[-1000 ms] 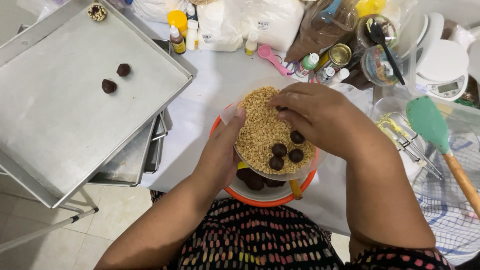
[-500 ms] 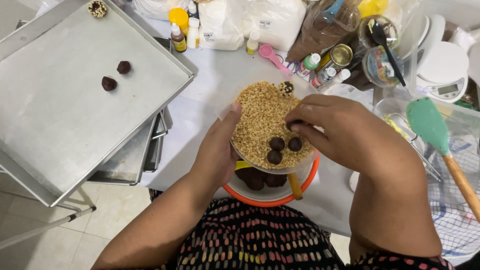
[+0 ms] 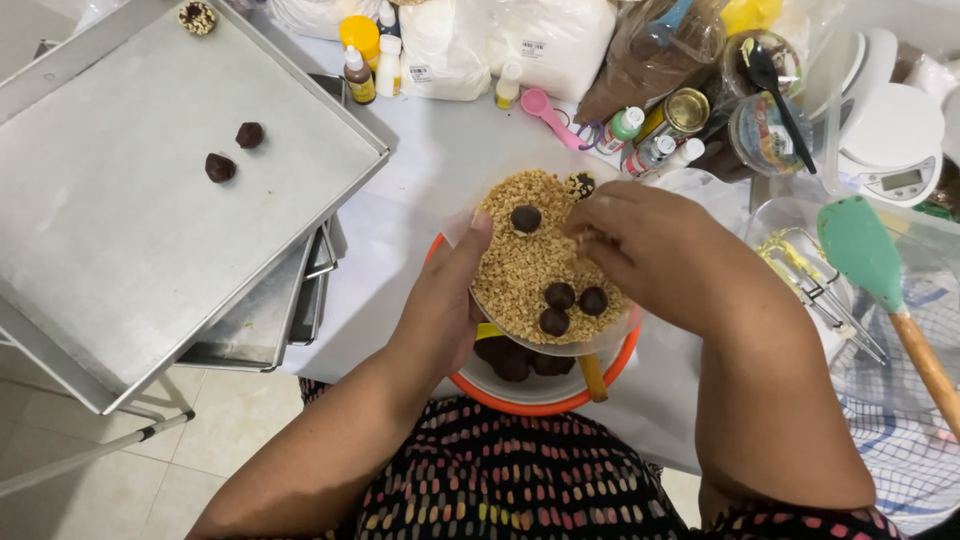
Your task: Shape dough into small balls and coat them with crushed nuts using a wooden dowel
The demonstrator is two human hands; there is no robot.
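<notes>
My left hand point(image 3: 445, 300) grips the near-left rim of a clear container of chopped nuts point(image 3: 520, 265). That container rests over an orange-rimmed bowl point(image 3: 545, 400) holding more dark balls. My right hand point(image 3: 665, 250) has its fingertips down in the nuts at the far right side; what they hold is hidden. One chocolate ball point(image 3: 525, 218) lies alone on the nuts, and three more point(image 3: 565, 305) sit together nearer me. A nut-coated ball point(image 3: 579, 184) rests at the far rim.
A large metal baking tray point(image 3: 140, 250) at the left carries two bare chocolate balls point(image 3: 233, 152) and one coated ball point(image 3: 197, 16) in its far corner. Bottles, bags, jars, a pink spoon, a white kitchen scale point(image 3: 895, 150), a whisk and a green spatula point(image 3: 870, 260) crowd the back and right.
My right hand slid from over the middle of the nuts toward the far right. A chocolate ball and a coated ball it had covered are uncovered.
</notes>
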